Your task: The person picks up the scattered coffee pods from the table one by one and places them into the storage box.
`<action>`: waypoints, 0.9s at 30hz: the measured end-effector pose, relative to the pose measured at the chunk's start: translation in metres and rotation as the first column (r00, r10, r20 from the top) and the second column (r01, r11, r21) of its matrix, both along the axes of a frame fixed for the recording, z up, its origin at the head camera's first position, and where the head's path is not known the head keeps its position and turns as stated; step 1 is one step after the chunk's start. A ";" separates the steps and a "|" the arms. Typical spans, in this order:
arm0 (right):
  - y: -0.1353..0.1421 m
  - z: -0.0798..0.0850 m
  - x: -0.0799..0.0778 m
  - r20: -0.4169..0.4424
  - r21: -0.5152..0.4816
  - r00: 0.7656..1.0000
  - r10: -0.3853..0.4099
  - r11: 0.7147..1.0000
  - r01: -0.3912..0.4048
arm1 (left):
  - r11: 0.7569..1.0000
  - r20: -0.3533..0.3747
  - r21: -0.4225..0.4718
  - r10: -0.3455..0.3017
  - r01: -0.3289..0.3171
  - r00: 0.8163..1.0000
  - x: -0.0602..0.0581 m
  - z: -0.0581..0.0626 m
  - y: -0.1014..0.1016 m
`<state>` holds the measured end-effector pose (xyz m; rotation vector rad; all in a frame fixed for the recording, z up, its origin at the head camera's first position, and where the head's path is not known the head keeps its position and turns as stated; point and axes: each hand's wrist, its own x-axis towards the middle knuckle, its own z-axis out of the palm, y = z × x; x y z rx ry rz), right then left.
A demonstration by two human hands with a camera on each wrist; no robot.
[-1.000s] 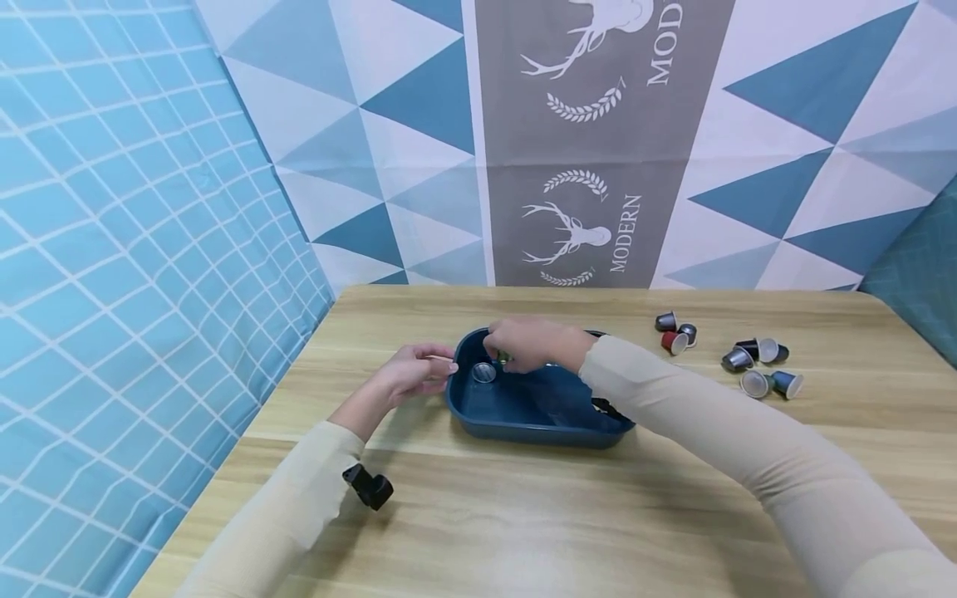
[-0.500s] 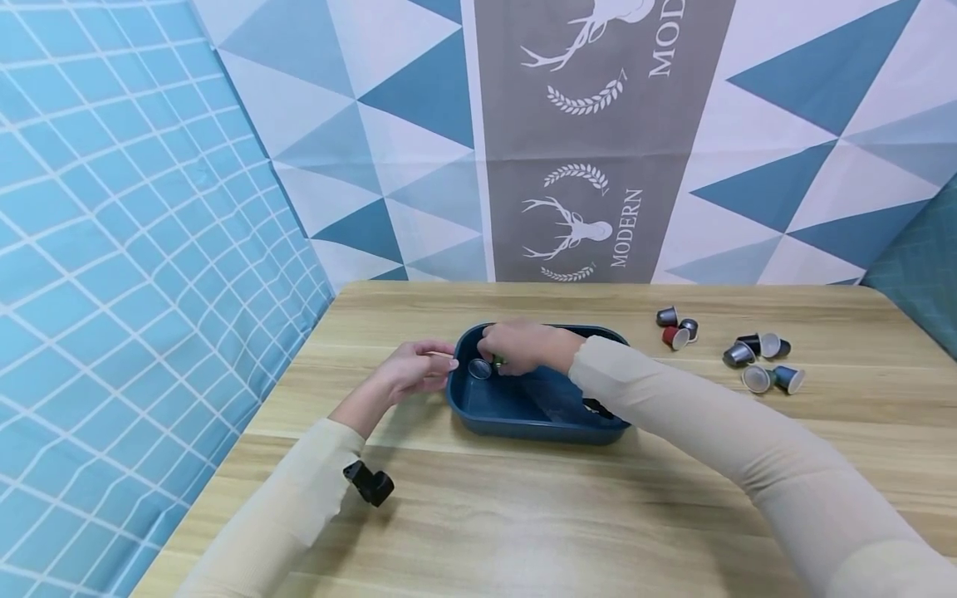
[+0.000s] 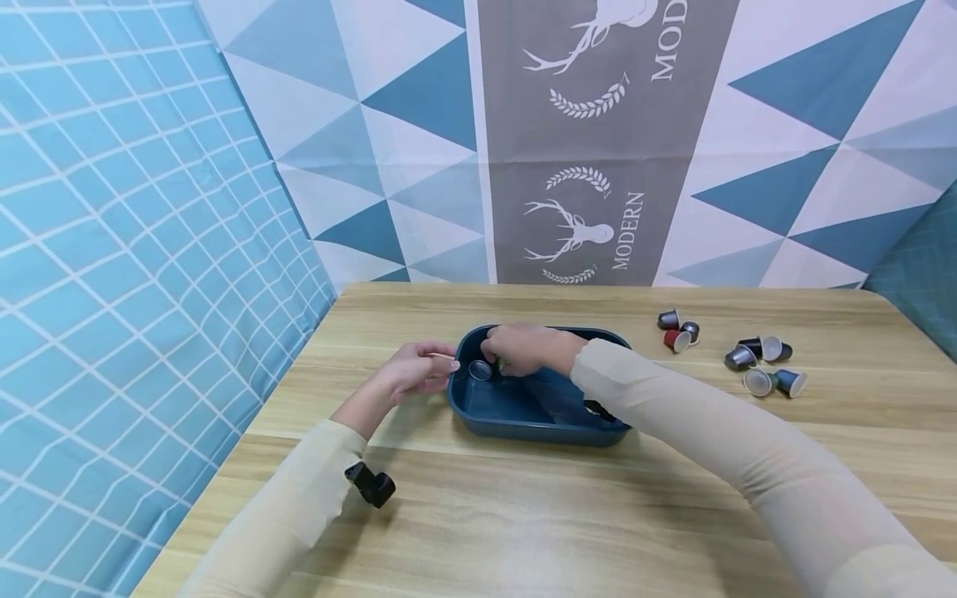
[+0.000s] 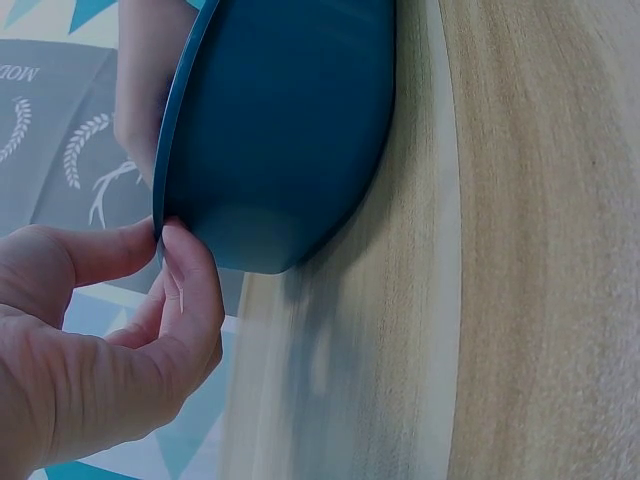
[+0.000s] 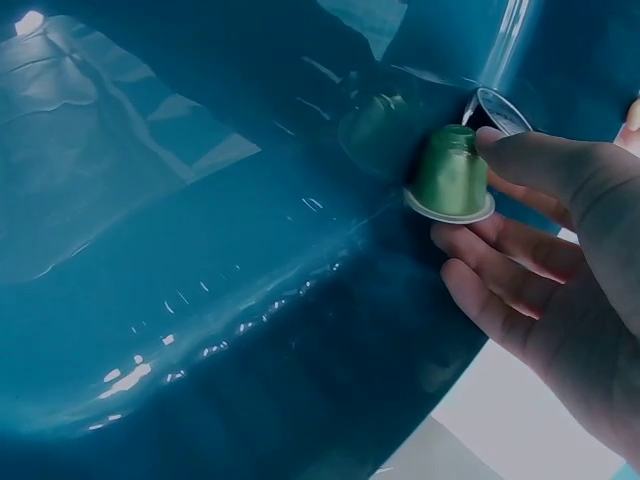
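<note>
- R hand [image 3: 516, 347] is inside tub [image 3: 538, 433], approx 11 o'clock from its ctr in head view; thumb + fingers close narrowly on green pod [image 5: 455, 178].
- Green pod: in tub, approx 10 o'clock, upright in R wrist view w/ wide rim down. Can't tell for sure if that rim touches the tub floor.
- Other pod [image 3: 480, 370] also in tub, just beside green pod, nearer 9 o'clock, round face showing.
- L hand [image 3: 407, 374] outside tub at 9–10 o'clock; thumb + fingertip pinch the tub wall at its rim.
- Black device [image 3: 370, 484] at L cuff [image 3: 340, 440].
- Tub sits on wood table [image 3: 478, 531].
- Table, 2 o'clock from tub: red pod [image 3: 677, 340] w/ 2 dark pods [image 3: 669, 319] close by.
- Further out, approx 3 o'clock: grey pod [image 3: 740, 358], black pod [image 3: 750, 347], white-faced pod [image 3: 770, 349]; just below, blue pod [image 3: 791, 382] near pale-faced pod [image 3: 758, 382].
</note>
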<state>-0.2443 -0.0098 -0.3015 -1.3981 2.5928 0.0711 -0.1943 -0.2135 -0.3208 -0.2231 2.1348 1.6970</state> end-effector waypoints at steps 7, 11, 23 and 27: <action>0.005 0.005 0.002 -0.012 -0.015 1.000 0.010 1.000 -0.010 | 1.000 -0.009 0.006 0.002 -0.001 1.000 0.000 -0.001 0.000; 0.009 0.006 0.002 -0.006 -0.012 1.000 0.002 1.000 -0.002 | 1.000 -0.011 0.004 0.002 -0.002 1.000 0.000 -0.002 0.000; 0.019 0.013 0.005 -0.063 -0.026 0.998 -0.008 1.000 0.006 | 1.000 -0.009 0.012 0.003 -0.003 1.000 0.000 -0.002 0.000; 0.022 0.015 0.006 -0.075 -0.027 0.997 -0.001 1.000 -0.001 | 1.000 -0.013 0.013 0.005 -0.005 1.000 0.001 -0.002 0.000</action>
